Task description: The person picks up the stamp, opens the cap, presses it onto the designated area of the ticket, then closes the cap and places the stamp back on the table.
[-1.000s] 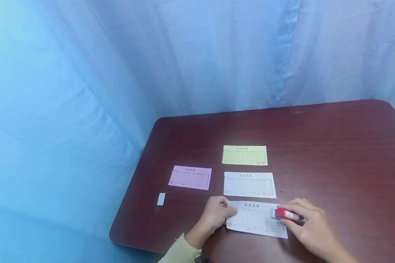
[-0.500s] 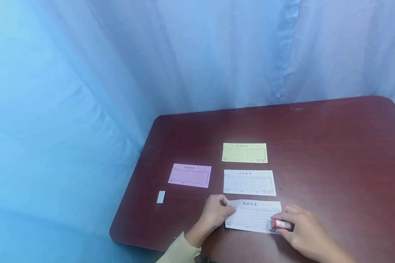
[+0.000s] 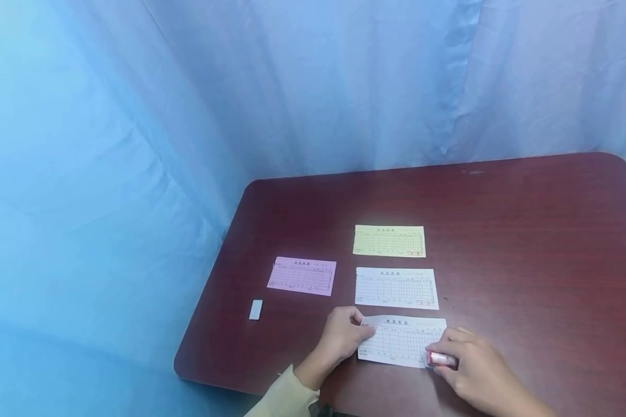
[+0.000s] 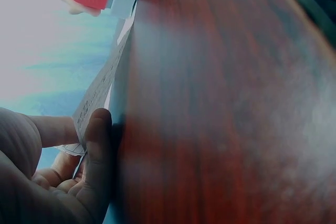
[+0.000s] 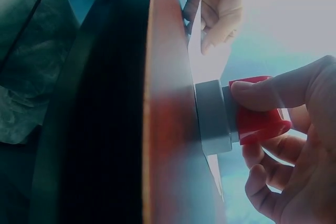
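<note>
My left hand [image 3: 342, 333] pinches the left edge of the nearest white printed form [image 3: 396, 341], thumb on top, that edge lifted a little in the left wrist view. My right hand [image 3: 475, 362] grips a red self-inking stamp [image 5: 257, 114] between thumb and fingers. The stamp's grey base [image 5: 214, 116] stands on the form's lower right corner and hides what is beneath it. Just beyond lies a second white form [image 3: 395, 288] with a red mark at its lower right. A yellow form [image 3: 389, 241], also red-marked there, lies farther back.
A pink form [image 3: 302, 276] lies to the left on the dark red wooden table [image 3: 527, 249]. Nearer the table's left edge is a small pale rectangular piece [image 3: 256, 310]. Blue curtains [image 3: 344, 87] hang behind and at the left.
My right hand has brought the stamp down from over the form's right side onto its lower right corner. The form's right side has flattened. My left hand keeps its pinch.
</note>
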A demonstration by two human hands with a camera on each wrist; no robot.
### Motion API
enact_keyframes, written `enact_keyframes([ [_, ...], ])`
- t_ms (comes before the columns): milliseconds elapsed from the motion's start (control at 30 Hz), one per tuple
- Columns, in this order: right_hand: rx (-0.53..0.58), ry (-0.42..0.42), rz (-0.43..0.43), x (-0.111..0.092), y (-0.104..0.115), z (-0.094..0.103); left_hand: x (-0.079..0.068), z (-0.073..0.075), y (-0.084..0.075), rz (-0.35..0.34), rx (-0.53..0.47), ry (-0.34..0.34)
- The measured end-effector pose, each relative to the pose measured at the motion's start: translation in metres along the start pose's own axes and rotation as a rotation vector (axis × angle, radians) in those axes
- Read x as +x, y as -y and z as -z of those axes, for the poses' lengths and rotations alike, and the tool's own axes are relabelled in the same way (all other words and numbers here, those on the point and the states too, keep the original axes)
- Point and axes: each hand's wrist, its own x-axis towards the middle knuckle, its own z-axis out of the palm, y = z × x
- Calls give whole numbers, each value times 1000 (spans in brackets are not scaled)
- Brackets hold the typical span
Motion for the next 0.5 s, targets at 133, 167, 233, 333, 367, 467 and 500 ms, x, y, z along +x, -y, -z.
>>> enact_keyframes([
  [133, -26, 1, 6, -1, -1, -2, 0, -1, 0, -5, -7, -3],
  [167, -30, 1, 7, -1, -1, -2, 0, -1, 0, -6, -7, -7],
  [233, -40, 5, 6, -1, -2, -3, 1, -2, 1, -9, -4, -9],
  [333, -52, 16, 3, -1, -1, -3, 1, -2, 1, -9, -2, -11],
  [367, -55, 19, 2, -1, -1, -2, 1, -2, 1, -5, 0, -9],
  [467, -68, 34, -11, 0, 0, -2, 2, -2, 2, 4, -1, -5],
  [500, -74, 41, -15, 0, 0, -2, 2, -2, 2, 8, -4, -4],
])
